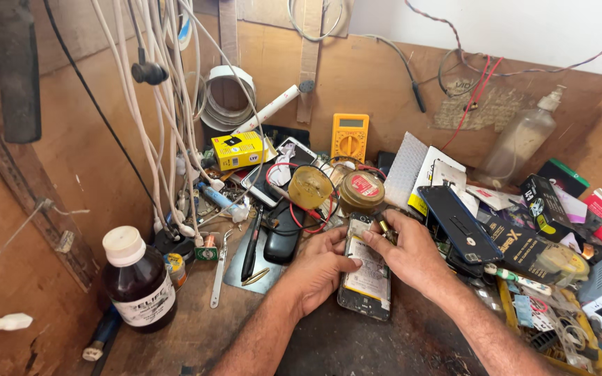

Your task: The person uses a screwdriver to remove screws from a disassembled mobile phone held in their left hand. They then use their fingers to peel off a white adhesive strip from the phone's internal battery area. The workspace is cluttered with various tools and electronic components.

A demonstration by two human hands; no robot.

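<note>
Opened phone (366, 275): back cover off, insides exposed. Left hand (320, 268) fingers curled on edge; right hand (407, 252) pinching small tool (383, 227) over top end. Reassembly undone.

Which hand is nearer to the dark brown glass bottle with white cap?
Left. The left hand is right of the dark brown glass bottle with white cap; the right hand is farther right.

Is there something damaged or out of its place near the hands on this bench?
Yes. The phone under the left hand and right hand lies with its back cover removed, insides exposed. The dark back cover rests askew on the boxes to the right, and loose parts crowd the workbench.
</note>
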